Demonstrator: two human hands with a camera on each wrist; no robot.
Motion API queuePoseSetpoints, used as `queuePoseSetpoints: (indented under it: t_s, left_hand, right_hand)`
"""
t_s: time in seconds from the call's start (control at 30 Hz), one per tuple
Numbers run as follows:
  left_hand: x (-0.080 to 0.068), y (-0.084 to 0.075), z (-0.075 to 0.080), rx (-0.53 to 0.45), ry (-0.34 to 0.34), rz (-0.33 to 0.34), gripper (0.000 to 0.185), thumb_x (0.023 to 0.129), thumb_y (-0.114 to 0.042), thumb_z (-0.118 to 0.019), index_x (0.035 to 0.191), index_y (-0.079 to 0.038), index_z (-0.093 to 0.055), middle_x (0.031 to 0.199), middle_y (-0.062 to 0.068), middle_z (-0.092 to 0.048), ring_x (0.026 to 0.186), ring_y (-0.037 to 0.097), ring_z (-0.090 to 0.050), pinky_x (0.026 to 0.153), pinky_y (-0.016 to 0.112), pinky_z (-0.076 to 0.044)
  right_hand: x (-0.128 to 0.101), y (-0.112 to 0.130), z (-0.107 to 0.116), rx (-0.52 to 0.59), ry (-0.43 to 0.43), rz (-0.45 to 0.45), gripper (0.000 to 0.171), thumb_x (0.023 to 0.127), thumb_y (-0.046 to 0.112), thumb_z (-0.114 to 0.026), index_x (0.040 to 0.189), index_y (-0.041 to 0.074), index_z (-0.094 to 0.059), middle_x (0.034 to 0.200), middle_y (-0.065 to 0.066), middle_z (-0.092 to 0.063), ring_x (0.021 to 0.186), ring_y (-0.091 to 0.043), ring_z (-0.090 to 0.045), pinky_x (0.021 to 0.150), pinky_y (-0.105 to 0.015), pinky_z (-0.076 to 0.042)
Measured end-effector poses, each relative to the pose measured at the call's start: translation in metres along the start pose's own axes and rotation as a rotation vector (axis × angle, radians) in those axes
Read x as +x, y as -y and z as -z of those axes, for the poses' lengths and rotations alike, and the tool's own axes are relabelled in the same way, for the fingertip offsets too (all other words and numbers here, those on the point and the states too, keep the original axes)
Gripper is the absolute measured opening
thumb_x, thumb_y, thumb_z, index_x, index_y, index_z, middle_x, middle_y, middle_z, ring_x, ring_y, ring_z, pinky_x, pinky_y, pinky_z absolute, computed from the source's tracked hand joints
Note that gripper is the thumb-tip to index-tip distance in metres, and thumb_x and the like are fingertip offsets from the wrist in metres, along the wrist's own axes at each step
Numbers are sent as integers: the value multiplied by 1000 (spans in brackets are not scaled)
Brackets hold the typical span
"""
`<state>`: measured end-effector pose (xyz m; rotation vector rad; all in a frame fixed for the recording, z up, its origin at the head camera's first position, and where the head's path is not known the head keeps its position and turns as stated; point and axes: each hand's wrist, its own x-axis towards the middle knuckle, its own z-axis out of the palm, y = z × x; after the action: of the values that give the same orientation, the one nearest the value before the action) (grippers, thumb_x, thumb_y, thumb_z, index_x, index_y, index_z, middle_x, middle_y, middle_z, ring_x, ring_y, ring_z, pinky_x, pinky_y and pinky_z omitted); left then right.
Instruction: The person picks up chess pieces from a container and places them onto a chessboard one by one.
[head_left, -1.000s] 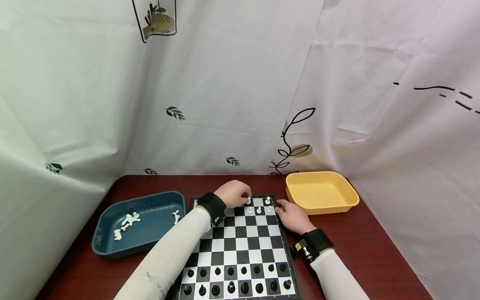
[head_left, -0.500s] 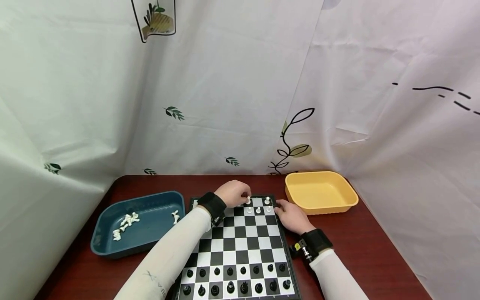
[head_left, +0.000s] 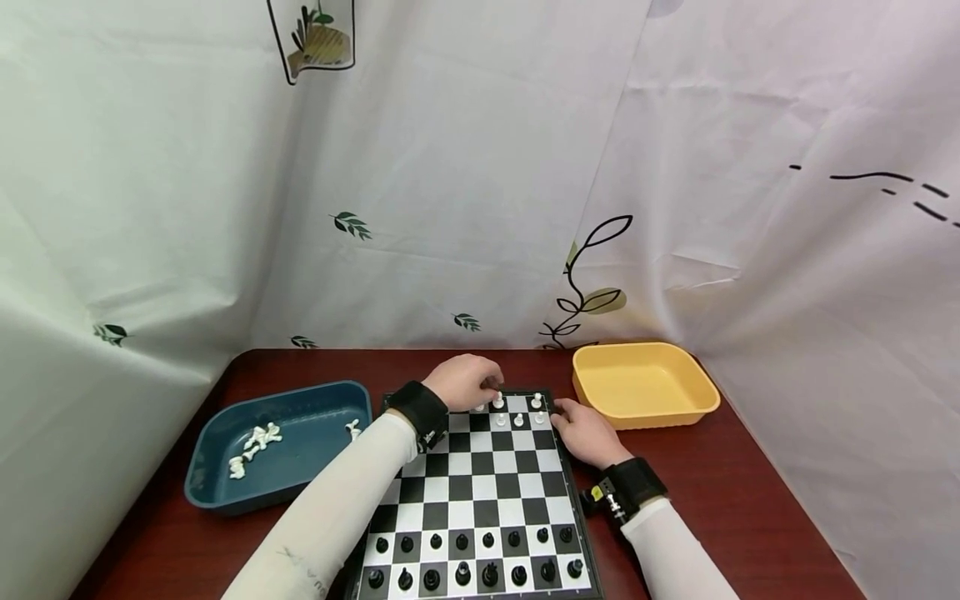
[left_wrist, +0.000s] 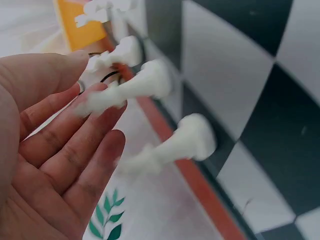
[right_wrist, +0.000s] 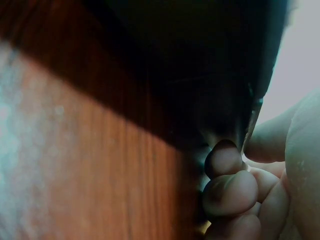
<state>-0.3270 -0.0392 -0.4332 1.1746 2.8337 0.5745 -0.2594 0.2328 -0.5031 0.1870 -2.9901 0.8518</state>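
Note:
A black-and-white chessboard (head_left: 480,492) lies on the dark red table. A few white pieces (head_left: 518,419) stand at its far end. My left hand (head_left: 468,382) hovers over the far rows, and its straight fingertips (left_wrist: 102,92) touch the top of a white piece (left_wrist: 145,82), also visible as the white piece (head_left: 497,402) in the head view. A second white piece (left_wrist: 190,140) stands beside it. My right hand (head_left: 581,429) rests at the board's far right edge. Its curled fingers (right_wrist: 227,190) and thumb grip the dark board edge (right_wrist: 200,75).
Two rows of black pieces (head_left: 472,558) fill the board's near end. A blue tray (head_left: 300,388) on the left holds several white pieces (head_left: 251,440). A yellow tray (head_left: 645,417) sits at the back right. White patterned curtains enclose the table (head_left: 720,500).
My left hand has risen slightly and shifted toward the far edge above the white piece. The right hand and the pieces stay where they were.

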Motion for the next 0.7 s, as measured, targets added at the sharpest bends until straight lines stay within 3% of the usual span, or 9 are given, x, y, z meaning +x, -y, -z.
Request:
queuePoseSetpoints:
  t_s: [0.17,0.4,0.7]
  left_hand:
    - [-13,6,19,-14,-67,18,25,106,-19,-79,129,-10,-80,121,2,-80,111,19,-75,98,40,-60]
    - [-42,20,41,-4,-173,25,22,106,-20,-78,126,-12,-81,121,2,-80,113,21,-75,99,43,-60]
    - [-80,35,58,-26,-234,105,21,106,-23,-79,123,-13,-82,121,3,-80,113,25,-75,99,48,-60]
  right_hand:
    - [0,-2,0,-1,1,-2,42,112,20,-59,145,-6,-66,136,-22,-73,122,-40,-71,107,-61,-53]
    - [0,-1,1,-5,7,-2,43,112,20,-59,145,-6,-66,136,-23,-73,122,-40,-71,106,-61,-53]
    - [0,-1,0,-2,9,-6,43,112,20,-58,145,-6,-66,137,-23,-73,123,-41,-71,107,-61,-53]
